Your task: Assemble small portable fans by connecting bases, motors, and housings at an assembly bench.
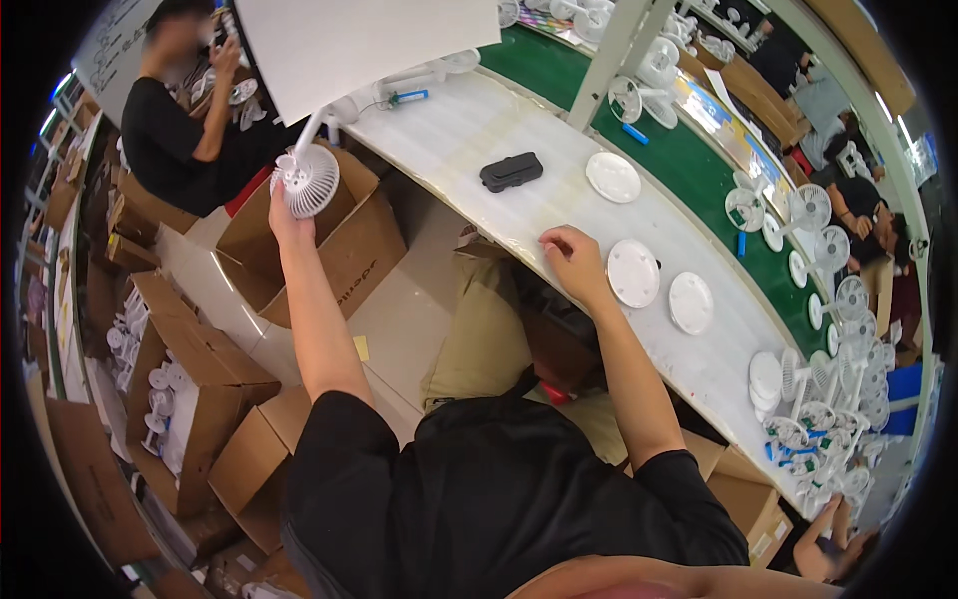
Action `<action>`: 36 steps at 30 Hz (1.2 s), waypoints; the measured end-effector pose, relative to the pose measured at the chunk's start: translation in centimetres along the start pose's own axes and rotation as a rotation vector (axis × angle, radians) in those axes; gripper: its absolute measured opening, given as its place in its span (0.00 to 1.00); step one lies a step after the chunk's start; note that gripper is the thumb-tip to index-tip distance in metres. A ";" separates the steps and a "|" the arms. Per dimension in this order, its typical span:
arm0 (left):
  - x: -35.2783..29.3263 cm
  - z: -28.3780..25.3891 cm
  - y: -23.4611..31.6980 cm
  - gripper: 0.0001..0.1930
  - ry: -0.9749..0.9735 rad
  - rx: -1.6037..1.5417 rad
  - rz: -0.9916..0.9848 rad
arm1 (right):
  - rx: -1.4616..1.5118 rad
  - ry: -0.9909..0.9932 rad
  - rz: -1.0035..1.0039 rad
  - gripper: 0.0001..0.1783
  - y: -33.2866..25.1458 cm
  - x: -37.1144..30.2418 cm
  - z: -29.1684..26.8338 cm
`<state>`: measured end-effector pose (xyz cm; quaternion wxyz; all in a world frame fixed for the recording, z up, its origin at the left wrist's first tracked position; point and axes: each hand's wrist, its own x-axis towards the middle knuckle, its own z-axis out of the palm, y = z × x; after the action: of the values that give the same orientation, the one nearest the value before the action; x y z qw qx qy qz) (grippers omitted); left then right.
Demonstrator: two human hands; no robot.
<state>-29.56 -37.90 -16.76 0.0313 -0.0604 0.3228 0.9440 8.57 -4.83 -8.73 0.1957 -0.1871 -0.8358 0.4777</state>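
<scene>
My left hand [286,212] is stretched out to the left, closed around a small white fan [311,182]. Its ribbed round cage faces up, and its white stem points toward the table, above an open cardboard box [334,270]. My right hand [572,258] hovers at the near edge of the white work table [479,135], fingers loosely curled with nothing visible in them. Close to it lie round white discs [633,274], [691,303], and farther back another white disc [613,178]. A black oblong tool [511,172] rests on the table beyond my right hand.
A green conveyor belt [689,180] runs behind the table. Fan parts with blue cylinders [798,449] pile up at the right end. Boxes of white parts [165,409] stand on the left floor. A person [170,120] sits at upper left; a white panel [369,50] hangs nearby.
</scene>
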 end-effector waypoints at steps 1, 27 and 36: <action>2.6 1.1 -0.4 0.20 -0.033 -0.049 0.011 | -0.026 -0.018 -0.041 0.09 0.0 1.0 0.0; 7.6 15.6 -10.6 0.13 -0.019 0.838 0.408 | 0.062 0.059 -0.128 0.09 1.6 3.4 -2.4; -30.1 25.4 -19.1 0.33 -1.437 1.249 0.386 | -0.209 0.671 0.124 0.15 1.2 -3.9 -16.1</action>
<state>-0.26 -7.90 -4.38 0.0920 0.6119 0.6742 0.4033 20.20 5.48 -2.86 0.4099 -0.4030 -0.7564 0.3123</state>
